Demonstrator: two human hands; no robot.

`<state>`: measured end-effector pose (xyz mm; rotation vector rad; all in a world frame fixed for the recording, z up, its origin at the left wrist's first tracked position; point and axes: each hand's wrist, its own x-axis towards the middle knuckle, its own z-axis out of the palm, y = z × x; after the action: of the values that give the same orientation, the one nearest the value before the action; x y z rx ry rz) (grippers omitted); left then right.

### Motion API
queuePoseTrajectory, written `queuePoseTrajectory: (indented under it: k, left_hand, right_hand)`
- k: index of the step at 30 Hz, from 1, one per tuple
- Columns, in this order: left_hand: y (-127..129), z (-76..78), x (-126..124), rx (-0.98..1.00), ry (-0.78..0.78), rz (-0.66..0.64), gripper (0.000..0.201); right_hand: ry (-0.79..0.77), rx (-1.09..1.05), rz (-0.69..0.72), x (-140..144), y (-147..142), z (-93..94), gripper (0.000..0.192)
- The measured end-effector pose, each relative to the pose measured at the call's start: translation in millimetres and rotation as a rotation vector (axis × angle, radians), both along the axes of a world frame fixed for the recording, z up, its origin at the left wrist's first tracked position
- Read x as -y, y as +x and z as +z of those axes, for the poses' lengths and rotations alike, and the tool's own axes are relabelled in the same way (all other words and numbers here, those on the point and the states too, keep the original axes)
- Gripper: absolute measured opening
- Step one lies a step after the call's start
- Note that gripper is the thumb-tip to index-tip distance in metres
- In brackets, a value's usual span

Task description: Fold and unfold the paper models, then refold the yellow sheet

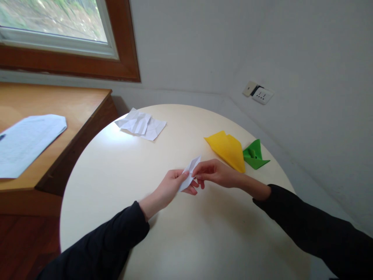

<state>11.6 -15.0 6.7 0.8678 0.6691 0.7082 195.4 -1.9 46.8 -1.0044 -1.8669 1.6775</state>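
The left hand (174,182) holds a small folded white paper (190,170) above the round, pale tabletop (116,186), near its middle; its grip is closed, the thumb pressing on the upper face and the fingers lying beneath; the right hand (217,172) meets the paper from the other side, its grip drawn into a pinch, thumb and forefinger together at the paper's right edge, the other fingers curled loosely; the paper is narrow and tilted, its pointed end rising away from the person; both arms wear dark sleeves (116,233).

Just beyond the right hand lies a folded yellow piece (226,149), broad and pointed at its far left corner; a folded green piece (256,154) touches its right side, corners raised around a small curled part at the centre; well apart from these, near the far left rim, creased white sheets (141,123) lie overlapping.

To the left stands a wooden unit (84,105) bearing a pile of papers (32,144); above it is a window (58,27) in a brown frame (124,42); a socket (262,95) sits on the right-hand wall (320,97).
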Motion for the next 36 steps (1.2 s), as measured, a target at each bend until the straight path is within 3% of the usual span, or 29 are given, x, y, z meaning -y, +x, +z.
queuePoseTrajectory:
  k: [14,27,36]
  left_hand:
    - [0.5,2.9,1.7,0.035,-0.076,-0.011,0.048]
    - [1.6,0.9,2.8,0.005,0.015,0.042,0.048]
    - [3.0,-0.1,0.9,0.016,-0.028,0.047,0.047]
  right_hand:
    - [-0.069,0.005,-0.041,0.5,0.3,-1.9,0.028]
    - [-0.047,0.038,-0.188,6.3,-13.4,-1.1,0.035]
    - [-0.030,0.070,-0.309,10.8,-19.2,-5.9,0.034]
